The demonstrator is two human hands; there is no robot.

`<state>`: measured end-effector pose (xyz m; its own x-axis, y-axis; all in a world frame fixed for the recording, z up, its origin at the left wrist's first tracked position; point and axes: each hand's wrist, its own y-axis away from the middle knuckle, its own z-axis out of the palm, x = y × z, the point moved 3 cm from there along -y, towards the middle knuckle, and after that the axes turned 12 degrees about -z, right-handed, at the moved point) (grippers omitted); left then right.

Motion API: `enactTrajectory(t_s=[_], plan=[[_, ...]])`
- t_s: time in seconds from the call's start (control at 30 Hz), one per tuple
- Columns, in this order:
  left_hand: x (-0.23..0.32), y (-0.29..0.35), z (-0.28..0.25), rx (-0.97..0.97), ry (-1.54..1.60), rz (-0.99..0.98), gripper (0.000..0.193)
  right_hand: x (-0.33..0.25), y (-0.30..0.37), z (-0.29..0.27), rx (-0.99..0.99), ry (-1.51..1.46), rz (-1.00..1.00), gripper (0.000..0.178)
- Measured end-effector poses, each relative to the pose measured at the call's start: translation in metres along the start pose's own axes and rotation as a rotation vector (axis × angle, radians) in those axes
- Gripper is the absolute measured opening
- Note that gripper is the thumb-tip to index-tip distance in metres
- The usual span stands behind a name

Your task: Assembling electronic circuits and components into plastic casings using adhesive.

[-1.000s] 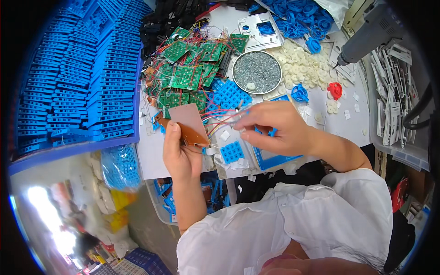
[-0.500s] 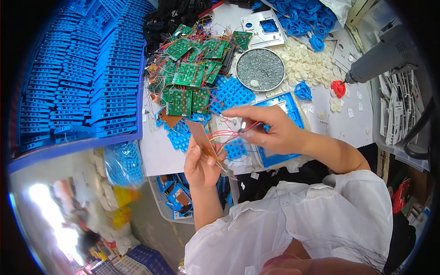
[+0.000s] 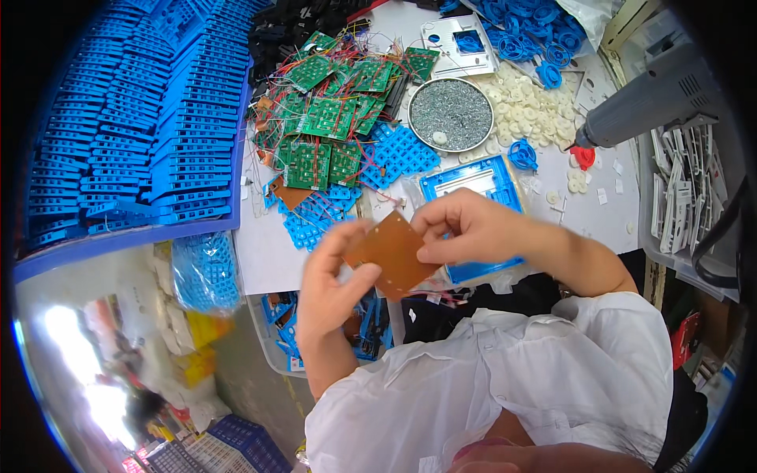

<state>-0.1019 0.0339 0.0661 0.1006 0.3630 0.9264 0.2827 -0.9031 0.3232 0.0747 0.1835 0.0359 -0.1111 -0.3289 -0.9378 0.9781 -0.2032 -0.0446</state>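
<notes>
A brown circuit board (image 3: 397,256) is held up between my two hands, its plain copper-coloured face toward me. My left hand (image 3: 330,276) grips its left edge, thumb in front and fingers behind. At the right edge, my right hand (image 3: 465,232) pinches it between thumb and fingers. Red wires hang below the board; its other face is hidden. Just beyond my right hand lies a blue plastic housing (image 3: 493,183) on the table. Blue keypad sheets (image 3: 400,156) and a heap of green circuit boards with wires (image 3: 327,118) lie past the board.
Stacked blue housings fill a purple crate (image 3: 241,158) on the left. A round tin of screws (image 3: 450,114) stands among white plastic discs (image 3: 528,106). At right hangs a grey electric screwdriver (image 3: 643,102) over a red part. Below the table edge sits a bin of blue parts (image 3: 276,347).
The brown board has turned from nearly edge-on to face-on. My right hand has let go of the wires and moved onto the board's edge.
</notes>
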Motion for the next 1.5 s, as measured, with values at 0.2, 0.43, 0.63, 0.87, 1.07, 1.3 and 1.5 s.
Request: enactTrajectory(t_s=[0.2,0.43,0.63,0.87,1.07,1.3,1.5], plan=[[-0.020,0.048,-0.008,0.653,-0.227,0.193,0.041,0.009,0.012,0.033,0.344,0.092,-0.209,0.028],[-0.056,0.037,0.056,0.435,0.486,0.080,0.047,0.021,0.012,0.049,0.203,0.371,-0.263,0.031],[-0.066,0.035,0.027,0.118,0.881,0.003,0.048,-0.011,0.028,0.016,0.265,0.449,-0.356,0.023],[-0.054,0.024,0.028,-0.066,0.814,-0.110,0.049,-0.017,-0.002,0.013,-0.005,0.295,-0.116,0.023],[-0.039,0.045,-0.001,0.595,0.211,0.203,0.036,-0.004,-0.001,0.005,0.135,-0.133,-0.040,0.018],[-0.048,0.046,0.066,0.384,0.504,0.195,0.030,0.025,0.007,0.042,0.297,-0.205,-0.096,0.021],[-0.057,0.037,0.060,0.426,0.771,0.179,0.036,-0.001,0.020,0.032,0.141,0.514,-0.300,0.018]])
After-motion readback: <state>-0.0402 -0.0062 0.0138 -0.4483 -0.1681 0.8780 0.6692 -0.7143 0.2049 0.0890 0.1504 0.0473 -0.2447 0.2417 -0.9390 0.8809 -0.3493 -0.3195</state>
